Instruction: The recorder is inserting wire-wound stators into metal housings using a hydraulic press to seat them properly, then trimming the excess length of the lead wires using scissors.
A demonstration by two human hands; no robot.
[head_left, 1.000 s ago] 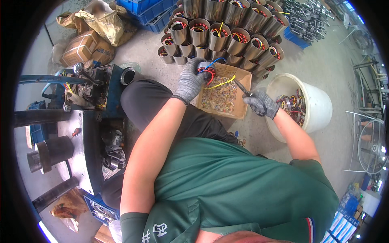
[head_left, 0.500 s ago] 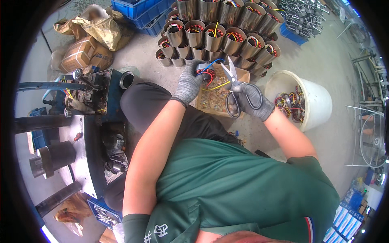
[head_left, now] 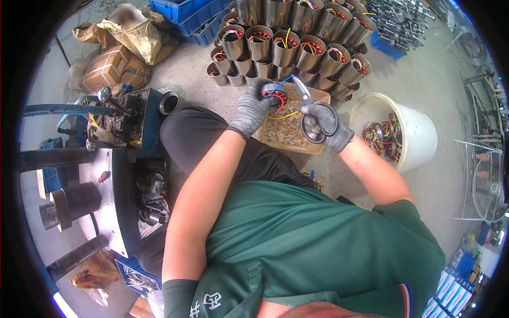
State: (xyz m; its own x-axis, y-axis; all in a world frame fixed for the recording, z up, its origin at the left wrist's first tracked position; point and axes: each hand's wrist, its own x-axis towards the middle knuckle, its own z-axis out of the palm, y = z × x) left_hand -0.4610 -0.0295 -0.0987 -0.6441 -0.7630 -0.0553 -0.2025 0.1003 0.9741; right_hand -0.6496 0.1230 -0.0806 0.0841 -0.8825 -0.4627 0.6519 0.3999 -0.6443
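Observation:
My left hand (head_left: pixel 250 110), in a grey knit glove, is closed around a motor stator (head_left: pixel 274 95) with red windings. Blue, red and yellow wires stick out of it. In my right hand (head_left: pixel 324 124), also gloved, is a pair of scissors (head_left: pixel 303 91) with black loop handles. Its blades look closed and their tips meet the end of the blue wire (head_left: pixel 281 84). The yellow wire (head_left: pixel 285 115) points toward my right hand. Below both hands stands an open cardboard box (head_left: pixel 289 139) holding many small scraps.
Rows of metal cylinders (head_left: pixel 286 50) with wired windings stand ahead. A white bucket (head_left: pixel 421 135) of stators is at the right. To the left are a machine press (head_left: pixel 114 199), a carton (head_left: pixel 105 69) and blue crates (head_left: pixel 185 13). Metal shafts (head_left: pixel 400 24) lie in a blue bin.
The scissors have gone from spread to closed at the blue wire's end, and my right fingers have drawn together on the handles. The left hand still holds the stator.

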